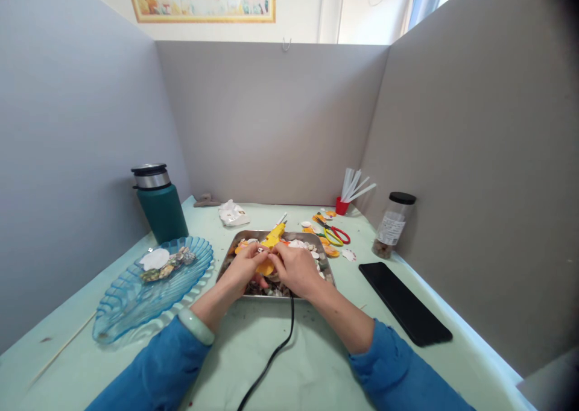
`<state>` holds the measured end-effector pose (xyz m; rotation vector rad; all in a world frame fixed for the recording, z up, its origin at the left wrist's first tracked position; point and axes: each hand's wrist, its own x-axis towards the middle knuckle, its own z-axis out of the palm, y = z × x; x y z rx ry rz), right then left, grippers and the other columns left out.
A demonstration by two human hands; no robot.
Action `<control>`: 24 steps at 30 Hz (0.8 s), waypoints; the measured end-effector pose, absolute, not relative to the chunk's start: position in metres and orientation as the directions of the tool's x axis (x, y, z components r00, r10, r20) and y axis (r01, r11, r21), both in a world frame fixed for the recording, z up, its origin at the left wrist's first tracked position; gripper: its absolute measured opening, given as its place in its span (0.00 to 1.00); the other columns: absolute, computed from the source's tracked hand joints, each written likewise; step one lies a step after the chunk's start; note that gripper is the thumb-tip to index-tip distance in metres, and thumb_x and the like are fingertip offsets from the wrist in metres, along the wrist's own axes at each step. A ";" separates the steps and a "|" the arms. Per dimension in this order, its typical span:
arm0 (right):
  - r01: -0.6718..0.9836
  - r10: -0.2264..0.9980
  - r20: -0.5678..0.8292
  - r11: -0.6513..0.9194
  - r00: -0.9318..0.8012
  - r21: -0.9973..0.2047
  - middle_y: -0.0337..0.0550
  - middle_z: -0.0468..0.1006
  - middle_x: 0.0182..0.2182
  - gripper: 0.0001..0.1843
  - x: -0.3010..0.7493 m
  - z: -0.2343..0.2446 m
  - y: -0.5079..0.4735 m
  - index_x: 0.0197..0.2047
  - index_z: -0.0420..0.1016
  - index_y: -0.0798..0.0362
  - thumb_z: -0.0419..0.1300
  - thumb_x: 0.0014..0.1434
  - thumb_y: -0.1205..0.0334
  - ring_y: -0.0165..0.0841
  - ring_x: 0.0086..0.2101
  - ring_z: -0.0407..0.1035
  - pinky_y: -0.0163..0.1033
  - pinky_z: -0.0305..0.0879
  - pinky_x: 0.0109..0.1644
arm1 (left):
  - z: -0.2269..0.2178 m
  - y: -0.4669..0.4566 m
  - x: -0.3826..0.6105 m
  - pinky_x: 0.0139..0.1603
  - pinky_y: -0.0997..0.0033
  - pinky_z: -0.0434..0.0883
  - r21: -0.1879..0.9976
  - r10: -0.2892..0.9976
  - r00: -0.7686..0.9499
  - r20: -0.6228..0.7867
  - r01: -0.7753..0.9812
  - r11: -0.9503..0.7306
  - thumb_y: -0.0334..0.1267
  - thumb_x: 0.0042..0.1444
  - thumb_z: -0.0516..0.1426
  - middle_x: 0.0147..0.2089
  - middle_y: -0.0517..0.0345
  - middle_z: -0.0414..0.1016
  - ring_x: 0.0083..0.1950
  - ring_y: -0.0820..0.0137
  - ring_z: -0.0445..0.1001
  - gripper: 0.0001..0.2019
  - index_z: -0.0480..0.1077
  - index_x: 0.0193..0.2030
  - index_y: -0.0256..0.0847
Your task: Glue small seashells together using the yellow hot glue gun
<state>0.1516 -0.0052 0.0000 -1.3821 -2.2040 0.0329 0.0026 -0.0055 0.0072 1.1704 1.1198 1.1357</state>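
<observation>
Both my hands meet over a metal tray (235,246) filled with shells and small stones. My right hand (296,269) is wrapped round the handle of a yellow glue gun (272,238), whose nozzle points away from me and whose black cord (275,354) trails back toward me. My left hand (244,267) is closed in a pinch right at the gun's body, on a small piece I cannot make out. A pale bangle sits on my left wrist. Both sleeves are blue.
A blue shell-shaped glass dish (136,299) with shells lies at the left, a green flask (160,203) behind it. Scissors (335,233), a red cup of sticks (346,200), a jar (391,224) and a black phone (404,302) lie right. Grey partitions wall the desk.
</observation>
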 end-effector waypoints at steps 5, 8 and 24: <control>0.831 0.850 0.409 0.469 -0.333 -0.299 0.43 0.81 0.34 0.14 0.151 0.002 -0.006 0.42 0.74 0.52 0.50 0.69 0.56 0.33 0.34 0.74 0.34 0.55 0.36 | 0.006 -0.005 0.002 0.13 0.79 0.69 0.996 0.995 0.086 -0.054 -0.059 0.060 0.40 0.48 0.66 0.33 0.56 0.70 0.31 0.70 0.72 0.13 0.69 0.35 0.36; 0.828 0.844 0.417 0.477 -0.337 -0.295 0.43 0.81 0.34 0.14 0.151 0.001 -0.006 0.43 0.74 0.53 0.50 0.69 0.56 0.33 0.34 0.74 0.35 0.55 0.36 | 0.007 -0.005 0.002 0.13 0.79 0.69 0.996 0.995 0.088 -0.054 -0.069 0.060 0.41 0.48 0.66 0.32 0.57 0.69 0.30 0.70 0.72 0.14 0.69 0.35 0.36; 0.834 0.854 0.402 0.464 -0.331 -0.298 0.43 0.81 0.34 0.13 0.152 0.003 -0.008 0.42 0.74 0.52 0.51 0.69 0.57 0.33 0.34 0.74 0.34 0.54 0.35 | 0.008 -0.006 0.003 0.15 0.80 0.70 0.995 0.995 0.079 -0.060 -0.076 0.066 0.39 0.47 0.66 0.34 0.55 0.70 0.33 0.69 0.72 0.13 0.69 0.35 0.36</control>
